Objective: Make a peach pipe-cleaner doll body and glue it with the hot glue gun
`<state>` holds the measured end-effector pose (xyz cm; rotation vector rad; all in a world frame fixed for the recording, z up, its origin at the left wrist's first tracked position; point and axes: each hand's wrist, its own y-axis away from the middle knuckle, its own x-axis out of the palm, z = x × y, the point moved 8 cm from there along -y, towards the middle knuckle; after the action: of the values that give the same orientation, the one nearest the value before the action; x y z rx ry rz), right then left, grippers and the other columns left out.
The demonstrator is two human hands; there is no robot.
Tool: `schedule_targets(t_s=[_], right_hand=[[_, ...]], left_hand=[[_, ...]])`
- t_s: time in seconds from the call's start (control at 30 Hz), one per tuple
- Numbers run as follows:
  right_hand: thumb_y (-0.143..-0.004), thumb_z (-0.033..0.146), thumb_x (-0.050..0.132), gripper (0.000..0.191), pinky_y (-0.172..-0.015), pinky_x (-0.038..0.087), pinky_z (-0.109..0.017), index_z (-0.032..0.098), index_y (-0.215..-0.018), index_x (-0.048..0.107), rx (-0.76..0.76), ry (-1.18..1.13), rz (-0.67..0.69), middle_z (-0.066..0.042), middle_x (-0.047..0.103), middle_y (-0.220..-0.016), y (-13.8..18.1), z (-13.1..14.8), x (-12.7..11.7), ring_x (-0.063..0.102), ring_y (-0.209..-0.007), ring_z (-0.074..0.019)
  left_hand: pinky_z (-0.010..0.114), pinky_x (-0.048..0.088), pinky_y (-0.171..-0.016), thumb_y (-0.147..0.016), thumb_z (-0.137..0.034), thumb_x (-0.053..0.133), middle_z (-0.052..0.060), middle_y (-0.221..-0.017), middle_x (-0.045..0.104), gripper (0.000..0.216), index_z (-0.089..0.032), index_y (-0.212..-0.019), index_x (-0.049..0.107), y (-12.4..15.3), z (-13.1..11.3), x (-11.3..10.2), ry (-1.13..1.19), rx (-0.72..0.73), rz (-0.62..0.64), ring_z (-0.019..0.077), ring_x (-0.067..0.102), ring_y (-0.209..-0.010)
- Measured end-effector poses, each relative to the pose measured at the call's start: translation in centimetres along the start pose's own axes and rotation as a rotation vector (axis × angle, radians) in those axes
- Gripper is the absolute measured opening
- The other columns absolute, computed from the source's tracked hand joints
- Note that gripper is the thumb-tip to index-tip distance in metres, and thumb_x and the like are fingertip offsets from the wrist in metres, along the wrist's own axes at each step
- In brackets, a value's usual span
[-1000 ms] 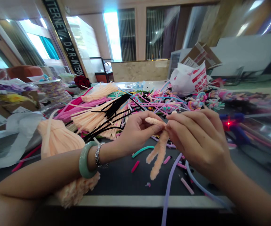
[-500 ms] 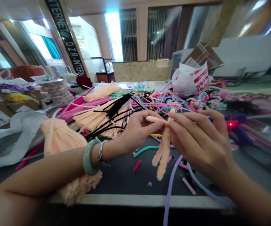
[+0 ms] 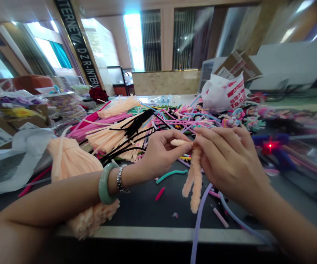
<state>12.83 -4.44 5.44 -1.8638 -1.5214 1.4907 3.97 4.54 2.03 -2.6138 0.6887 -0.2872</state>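
Note:
Between my two hands hangs a peach pipe cleaner figure (image 3: 196, 183), with two fuzzy twisted strands pointing down and a short stub sticking out to the left. My left hand (image 3: 165, 150) pinches it near the top between thumb and fingers. On its other side, my right hand (image 3: 227, 157) grips the same spot, its fingers hiding the upper part. Below the hands, a lavender pipe cleaner (image 3: 199, 220) trails over the table edge. A teal piece (image 3: 172, 175) and a short pink piece (image 3: 160, 193) lie nearby.
A thick bundle of peach pipe cleaners (image 3: 74, 157) lies under my left forearm. Behind are black pipe cleaners (image 3: 139, 123) and a colourful heap. A blue tool with a red light (image 3: 275, 145) sits at right. A white plastic bag (image 3: 223, 91) stands at the back.
The hanging strands have swung slightly right and down. My right hand's fingers have closed further over the top, covering the upper stub that showed before.

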Motion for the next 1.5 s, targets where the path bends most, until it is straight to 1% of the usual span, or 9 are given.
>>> schedule_targets(t_s=[0.1, 0.2, 0.37, 0.43, 0.53, 0.63, 1.0, 1.2, 1.5], right_hand=[[-0.084, 0.015, 0.054, 0.015, -0.086, 0.045, -0.048, 0.014, -0.097, 0.060, 0.056, -0.159, -0.009, -0.011, 0.067, -0.114, 0.1, -0.8, 0.3, 0.061, -0.099, -0.0284], [-0.079, 0.011, 0.057, 0.022, -0.094, 0.043, -0.047, 0.017, -0.100, 0.058, 0.166, -0.385, -0.125, -0.010, 0.066, -0.112, 0.4, -2.0, -0.1, 0.058, -0.107, -0.0273], [-0.069, 0.021, 0.072, 0.053, -0.093, 0.046, -0.046, 0.023, -0.115, 0.046, 0.632, -0.710, -0.353, -0.010, 0.051, -0.119, 2.3, -5.3, 0.3, 0.055, -0.109, -0.0270], [-0.064, 0.025, 0.077, 0.062, -0.086, 0.051, -0.043, 0.026, -0.115, 0.041, 0.781, -0.923, -0.264, -0.008, 0.050, -0.114, 2.7, -5.4, 2.2, 0.059, -0.100, -0.0242], [-0.066, 0.026, 0.077, 0.058, -0.070, 0.058, -0.036, 0.028, -0.110, 0.038, 0.892, -1.305, -0.065, 0.000, 0.055, -0.093, 2.6, -4.0, 5.0, 0.063, -0.077, -0.0170], [-0.068, 0.022, 0.076, 0.052, -0.064, 0.059, -0.029, 0.028, -0.103, 0.039, 0.960, -1.530, -0.032, 0.004, 0.059, -0.081, 2.5, -3.3, 5.8, 0.065, -0.067, -0.0131], [-0.065, 0.015, 0.079, 0.055, -0.072, 0.058, -0.028, 0.028, -0.102, 0.041, 1.027, -1.734, 0.028, 0.006, 0.069, -0.077, 2.7, -3.4, 6.0, 0.071, -0.075, -0.0149], [-0.064, 0.014, 0.079, 0.055, -0.075, 0.057, -0.029, 0.026, -0.104, 0.042, 1.062, -1.775, 0.039, 0.005, 0.071, -0.076, 2.8, -3.4, 6.1, 0.071, -0.075, -0.0147], [-0.065, 0.022, 0.079, 0.049, -0.071, 0.061, -0.035, 0.026, -0.097, 0.043, 1.013, -1.623, 0.005, 0.005, 0.070, -0.076, 2.6, -3.6, 5.8, 0.072, -0.075, -0.0198]], left_hand=[[0.028, 0.054, -0.070, -0.071, -0.019, 0.071, 0.002, -0.072, 0.067, 0.011, -0.012, -0.074, 0.064, -0.1, -0.2, 0.2, -0.072, 0.000, 0.017, 0.0132, 0.065, -0.069], [0.024, 0.053, -0.065, -0.071, -0.020, 0.071, 0.002, -0.071, 0.066, 0.012, -0.012, -0.074, 0.062, -0.1, -0.6, -0.1, -0.117, 0.011, -0.018, 0.0112, 0.063, -0.066], [0.022, 0.050, -0.062, -0.073, -0.022, 0.070, 0.002, -0.072, 0.066, 0.013, -0.013, -0.077, 0.062, 0.0, -1.6, -0.6, -0.214, 0.095, -0.081, 0.0102, 0.061, -0.065], [0.023, 0.050, -0.063, -0.074, -0.023, 0.069, 0.003, -0.074, 0.066, 0.013, -0.013, -0.077, 0.062, 0.1, -1.8, -0.8, -0.272, 0.117, -0.105, 0.0109, 0.061, -0.067], [0.023, 0.049, -0.066, -0.074, -0.024, 0.069, 0.003, -0.077, 0.066, 0.013, -0.013, -0.077, 0.062, 0.2, -1.9, -1.1, -0.332, 0.135, -0.136, 0.0109, 0.060, -0.069], [0.022, 0.049, -0.066, -0.074, -0.024, 0.070, 0.003, -0.078, 0.067, 0.014, -0.014, -0.077, 0.061, 0.3, -1.7, -0.9, -0.265, 0.111, -0.107, 0.0109, 0.061, -0.070], [0.023, 0.048, -0.067, -0.071, -0.022, 0.073, 0.000, -0.079, 0.066, 0.016, -0.015, -0.075, 0.059, 0.0, -0.3, -0.3, 0.053, -0.002, -0.018, 0.0092, 0.060, -0.069], [0.021, 0.046, -0.062, -0.073, -0.021, 0.070, -0.002, -0.065, 0.062, 0.015, -0.015, -0.075, 0.057, -0.1, 0.0, 0.0, 0.133, -0.072, -0.002, 0.0076, 0.058, -0.062], [0.022, 0.047, -0.063, -0.072, -0.024, 0.071, 0.000, -0.079, 0.061, 0.020, -0.015, -0.087, 0.062, -0.2, 0.6, 0.0, 0.113, -0.100, 0.028, 0.0096, 0.058, -0.068]])
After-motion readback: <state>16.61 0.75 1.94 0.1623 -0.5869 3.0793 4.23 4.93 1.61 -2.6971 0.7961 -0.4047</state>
